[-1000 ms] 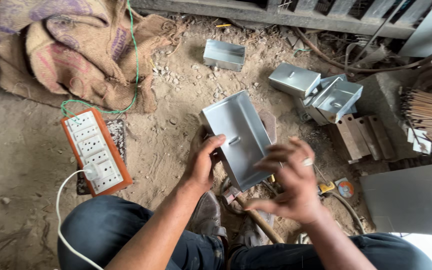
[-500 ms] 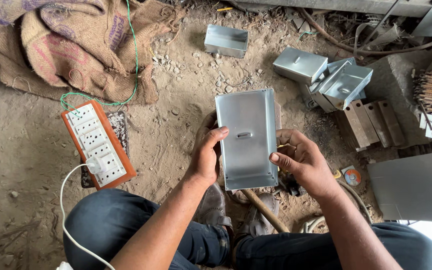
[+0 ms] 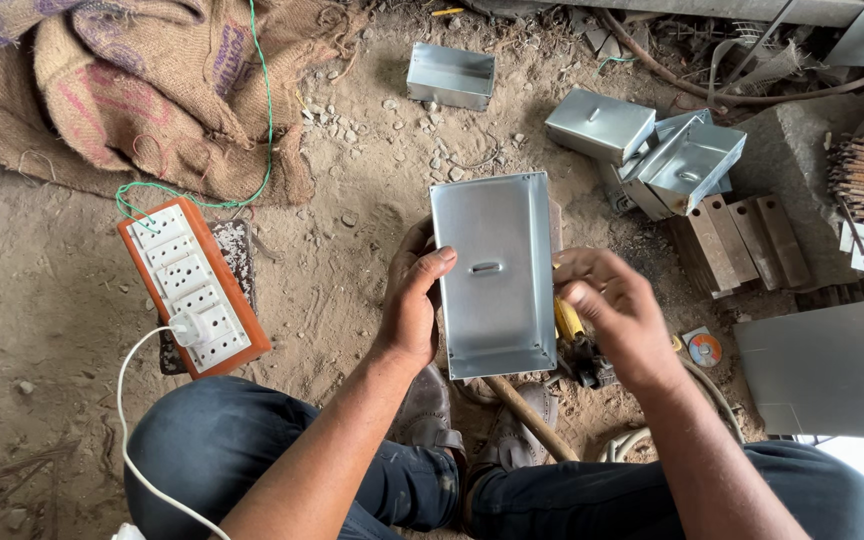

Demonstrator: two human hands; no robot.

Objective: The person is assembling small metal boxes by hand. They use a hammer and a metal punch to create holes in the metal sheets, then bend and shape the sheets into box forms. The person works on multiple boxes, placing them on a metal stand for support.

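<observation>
Over the dirt floor [image 3: 352, 260], in the head view, a shallow rectangular sheet-metal tray [image 3: 493, 275] is held up between the two hands, just above the person's knees. Its long axis runs away from the body, open side up, with a small slot near its middle. The left hand [image 3: 414, 305] grips the tray's left long edge, thumb lying over the inner face and fingers wrapped behind; this hand clearly carries it. The right hand [image 3: 614, 312] sits at the right long edge, fingers curled and blurred; I cannot tell whether it pinches the rim or only brushes it. Both hands flank the tray at mid-length, the left the firmer and nearer. Under the right hand lies a yellow-handled tool [image 3: 567, 320], and a wooden handle [image 3: 527, 415] slants across the floor by the shoes. At the left of the floor rests an orange-edged socket board [image 3: 192, 285] with a white plug and cable, beside burlap sacks [image 3: 132, 90]. Towards the far edge sit more metal boxes [image 3: 450, 75], one closed box [image 3: 600, 125] and an open one [image 3: 690, 165], well apart from the hands.
</observation>
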